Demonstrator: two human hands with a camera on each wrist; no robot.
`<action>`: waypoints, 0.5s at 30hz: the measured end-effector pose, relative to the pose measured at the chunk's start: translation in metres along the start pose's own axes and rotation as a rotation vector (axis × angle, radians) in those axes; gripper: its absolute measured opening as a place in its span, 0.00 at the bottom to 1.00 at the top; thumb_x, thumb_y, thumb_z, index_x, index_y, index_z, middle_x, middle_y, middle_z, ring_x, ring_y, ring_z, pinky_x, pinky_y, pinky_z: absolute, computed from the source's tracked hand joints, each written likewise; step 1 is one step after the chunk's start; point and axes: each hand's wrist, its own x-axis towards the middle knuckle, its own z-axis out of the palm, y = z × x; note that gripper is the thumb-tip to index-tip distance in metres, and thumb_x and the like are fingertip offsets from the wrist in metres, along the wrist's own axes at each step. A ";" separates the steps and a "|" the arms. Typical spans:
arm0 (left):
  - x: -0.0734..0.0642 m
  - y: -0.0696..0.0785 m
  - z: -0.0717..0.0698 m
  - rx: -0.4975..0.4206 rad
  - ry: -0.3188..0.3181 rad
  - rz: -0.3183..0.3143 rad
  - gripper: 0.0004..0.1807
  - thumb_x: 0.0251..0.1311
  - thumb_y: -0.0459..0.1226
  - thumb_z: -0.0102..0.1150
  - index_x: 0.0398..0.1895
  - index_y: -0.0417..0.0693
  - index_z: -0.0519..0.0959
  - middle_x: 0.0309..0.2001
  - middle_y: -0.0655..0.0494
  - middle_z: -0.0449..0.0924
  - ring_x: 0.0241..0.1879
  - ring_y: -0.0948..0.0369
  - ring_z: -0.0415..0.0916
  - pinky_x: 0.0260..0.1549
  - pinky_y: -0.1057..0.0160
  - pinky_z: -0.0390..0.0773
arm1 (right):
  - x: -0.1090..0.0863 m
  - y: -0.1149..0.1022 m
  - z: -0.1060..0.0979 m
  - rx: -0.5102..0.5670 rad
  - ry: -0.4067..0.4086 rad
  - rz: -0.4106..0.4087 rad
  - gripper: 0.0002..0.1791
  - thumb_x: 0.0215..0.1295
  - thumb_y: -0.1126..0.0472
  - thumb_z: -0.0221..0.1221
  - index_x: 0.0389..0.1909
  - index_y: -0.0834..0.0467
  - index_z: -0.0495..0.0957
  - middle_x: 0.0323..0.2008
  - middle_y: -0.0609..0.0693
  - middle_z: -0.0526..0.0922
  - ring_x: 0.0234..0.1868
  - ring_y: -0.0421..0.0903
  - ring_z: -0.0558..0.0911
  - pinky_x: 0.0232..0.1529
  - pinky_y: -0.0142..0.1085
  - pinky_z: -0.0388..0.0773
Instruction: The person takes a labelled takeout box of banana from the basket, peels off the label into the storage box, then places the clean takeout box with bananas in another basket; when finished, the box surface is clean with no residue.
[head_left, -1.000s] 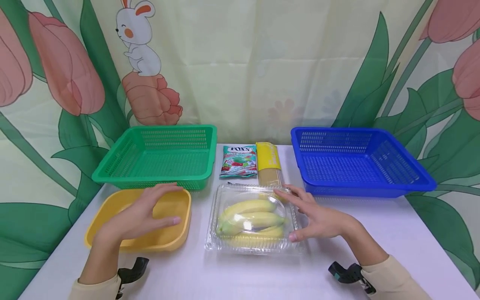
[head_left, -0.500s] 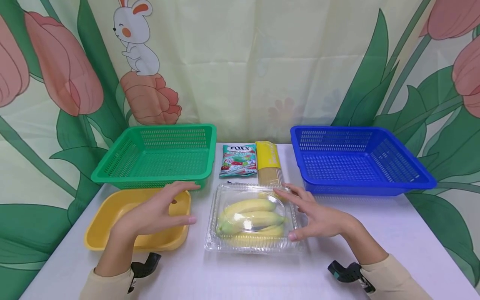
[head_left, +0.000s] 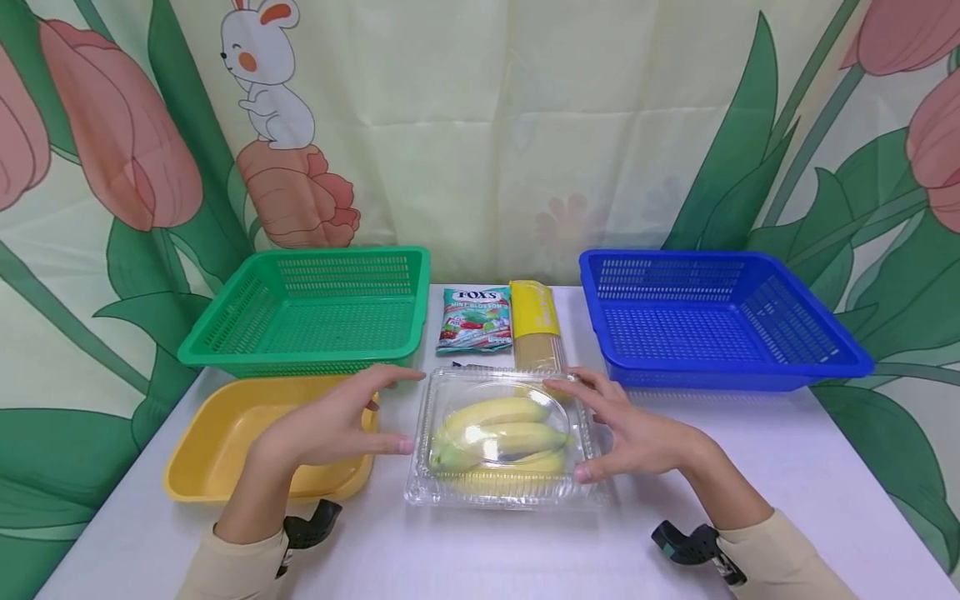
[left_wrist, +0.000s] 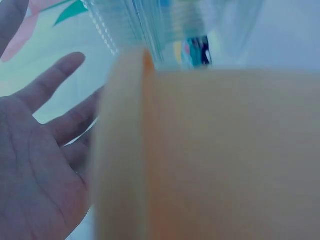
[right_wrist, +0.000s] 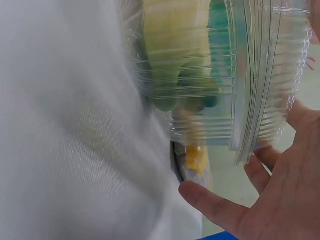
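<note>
The right hand (head_left: 633,433) is touching the right side of the clear banana box (head_left: 504,437), fingers straight. The left hand (head_left: 330,425) is hovering spread-fingered just left of it, the box lying between them

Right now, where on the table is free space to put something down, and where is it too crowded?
Bare white table lies in front of the blue basket, right of the right hand, and along the near edge before the clear banana box. The middle is crowded: candy bag, spaghetti pack, green basket, yellow tray, left hand.
</note>
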 end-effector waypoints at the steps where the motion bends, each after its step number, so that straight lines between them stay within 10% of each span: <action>1: 0.001 0.001 0.001 -0.001 -0.002 0.016 0.46 0.55 0.60 0.73 0.75 0.59 0.66 0.72 0.58 0.66 0.69 0.49 0.65 0.64 0.42 0.73 | 0.000 -0.001 0.000 0.000 0.006 0.001 0.57 0.53 0.49 0.77 0.81 0.38 0.54 0.79 0.60 0.40 0.75 0.66 0.47 0.61 0.66 0.72; 15: 0.009 0.006 0.014 -0.091 -0.055 0.006 0.48 0.54 0.56 0.76 0.77 0.67 0.61 0.74 0.61 0.60 0.70 0.50 0.62 0.59 0.39 0.76 | -0.001 -0.004 0.006 0.040 0.056 0.007 0.51 0.52 0.50 0.77 0.76 0.40 0.60 0.76 0.56 0.39 0.76 0.62 0.47 0.61 0.65 0.72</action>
